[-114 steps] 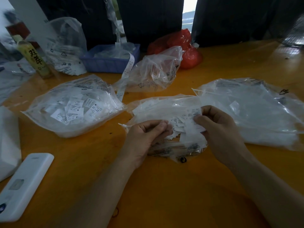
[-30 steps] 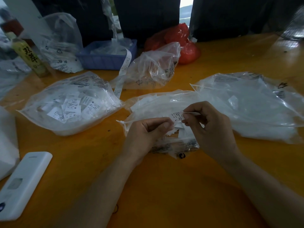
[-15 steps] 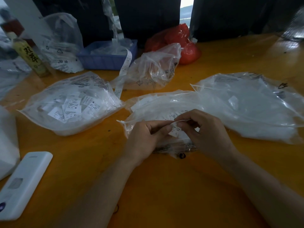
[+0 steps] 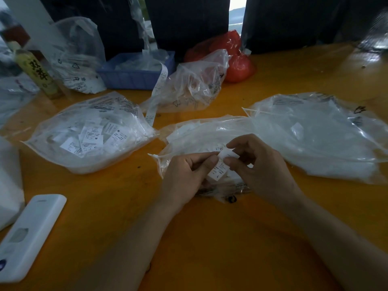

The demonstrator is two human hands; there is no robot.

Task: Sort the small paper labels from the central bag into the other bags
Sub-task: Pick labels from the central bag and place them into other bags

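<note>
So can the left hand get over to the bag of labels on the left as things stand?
Probably yes. Only bare table lies between the left hand and that bag. But the hand pinches a label together with the right hand, which must let go first.

My two bare hands and forearms, nothing worn.

My left hand (image 4: 185, 175) and right hand (image 4: 259, 169) are uncovered, and both forearms run bare from the wrist down to the lower edge of the view. My fingernails are cut short and plain. On the underside of my left forearm, near the bottom of the view, sits a small dark mark, too dim to tell what it is.
</note>
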